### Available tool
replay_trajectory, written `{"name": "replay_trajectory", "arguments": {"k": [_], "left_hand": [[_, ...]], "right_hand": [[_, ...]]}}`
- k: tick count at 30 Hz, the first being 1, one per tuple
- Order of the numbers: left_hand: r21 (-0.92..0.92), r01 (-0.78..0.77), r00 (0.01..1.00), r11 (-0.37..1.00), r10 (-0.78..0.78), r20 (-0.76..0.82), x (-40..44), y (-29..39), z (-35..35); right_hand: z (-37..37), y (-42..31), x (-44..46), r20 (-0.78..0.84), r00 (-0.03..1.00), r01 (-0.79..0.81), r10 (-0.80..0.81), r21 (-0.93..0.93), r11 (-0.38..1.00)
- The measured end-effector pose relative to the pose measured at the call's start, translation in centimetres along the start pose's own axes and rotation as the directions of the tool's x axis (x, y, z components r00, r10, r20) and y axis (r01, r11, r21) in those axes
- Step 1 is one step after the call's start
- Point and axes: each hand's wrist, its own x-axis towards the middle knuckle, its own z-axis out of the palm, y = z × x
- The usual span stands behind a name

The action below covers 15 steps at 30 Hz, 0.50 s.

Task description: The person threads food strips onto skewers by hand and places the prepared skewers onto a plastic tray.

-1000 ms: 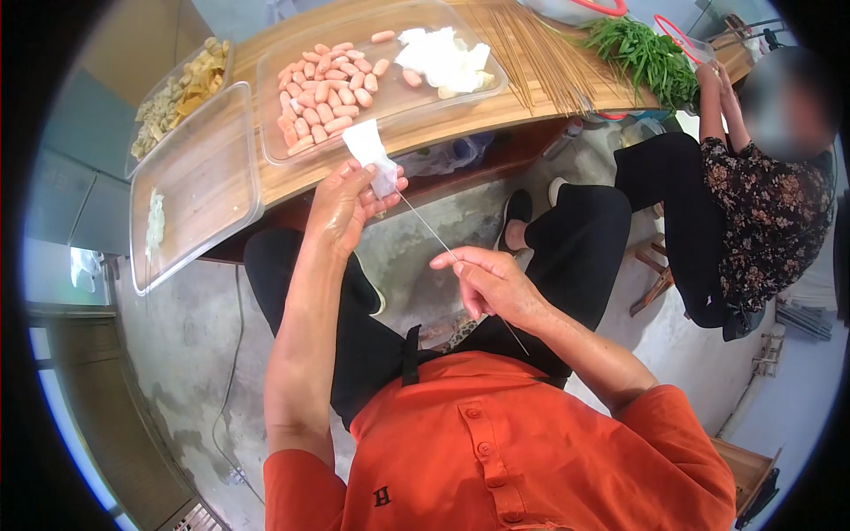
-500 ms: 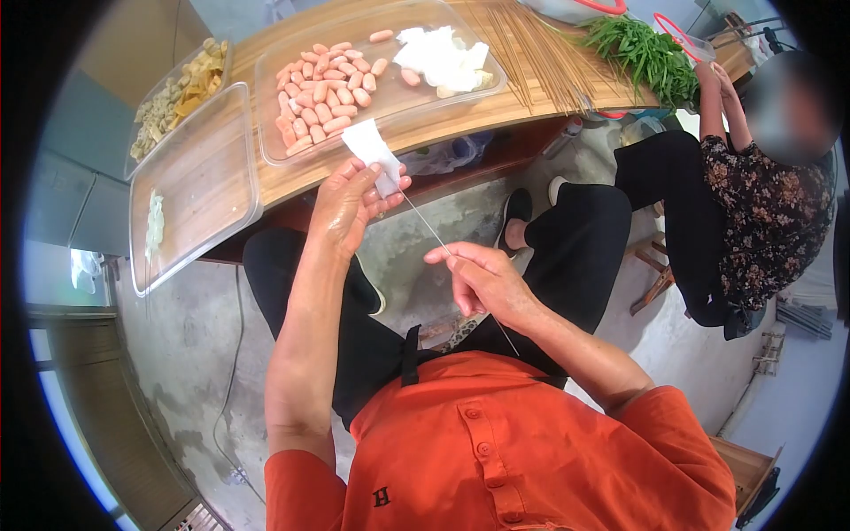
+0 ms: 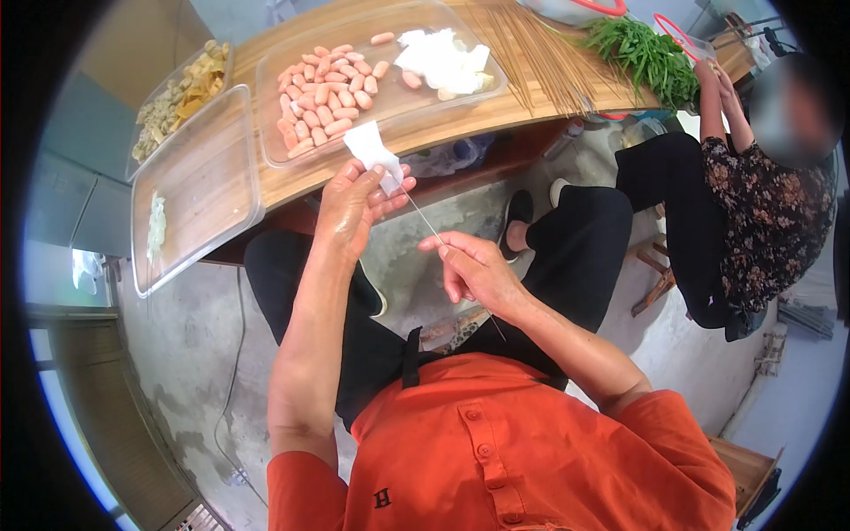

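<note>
L hand [image 3: 350,208] pinches the white slice [image 3: 365,147] just off the clear tray [image 3: 398,103] of mini sausages [image 3: 326,97]; R hand [image 3: 482,276] grips the thin skewer [image 3: 425,219], its far end at the slice. Best push slow & straight, L fingertips clear of the pt.

Bright, diffuse light with soft floor shadows; strong fisheye curvature, black vignetted corners.

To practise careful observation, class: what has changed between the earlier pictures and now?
The right hand and the lower end of the skewer have moved towards the left hand. Nothing was newly grasped or let go. The left hand still holds the white piece; the sausages stayed in their tray.
</note>
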Motion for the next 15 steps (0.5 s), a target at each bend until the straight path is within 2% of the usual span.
{"name": "replay_trajectory", "arguments": {"k": [4, 15], "left_hand": [[0.018, -0.001, 1.0, 1.0, 0.002, -0.026, -0.3, 0.4, 0.3], [0.044, 0.025, 1.0, 0.999, -0.026, 0.013, -0.4, 0.8, -0.6]], "right_hand": [[-0.3, 0.3, 0.1, -0.016, 1.0, 0.008, -0.01, -0.081, 0.997], [-1.3, 1.3, 0.6, -0.006, 0.999, 0.031, -0.031, -0.105, 0.994]]}}
